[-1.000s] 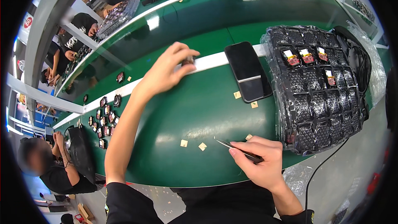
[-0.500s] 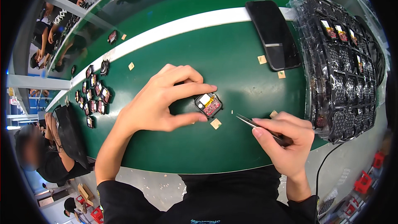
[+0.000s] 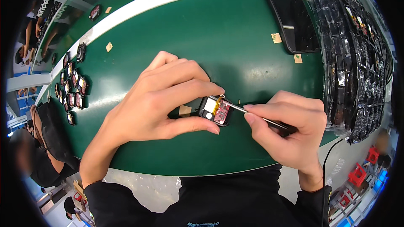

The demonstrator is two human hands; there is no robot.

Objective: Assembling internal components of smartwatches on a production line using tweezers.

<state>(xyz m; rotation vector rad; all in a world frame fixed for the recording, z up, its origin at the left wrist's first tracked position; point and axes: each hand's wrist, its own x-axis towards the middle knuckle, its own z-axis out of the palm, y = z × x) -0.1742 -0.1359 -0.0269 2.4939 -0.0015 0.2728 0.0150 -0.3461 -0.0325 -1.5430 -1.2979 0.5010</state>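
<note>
Left hand (image 3: 162, 105), frame centre: thumb and forefinger grip black device (image 3: 220, 114) by edges. Right hand (image 3: 292, 130), right of centre: fingers closed on tweezers (image 3: 273, 123), tips over device.

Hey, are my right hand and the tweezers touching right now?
Touching. The head view shows your right hand pinching the tweezers, with the shaft between thumb and forefinger.

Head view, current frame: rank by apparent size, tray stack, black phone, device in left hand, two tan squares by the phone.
1. Tray stack
2. Black phone
3. Device in the left hand
4. Tan squares: too alike to rank
</note>
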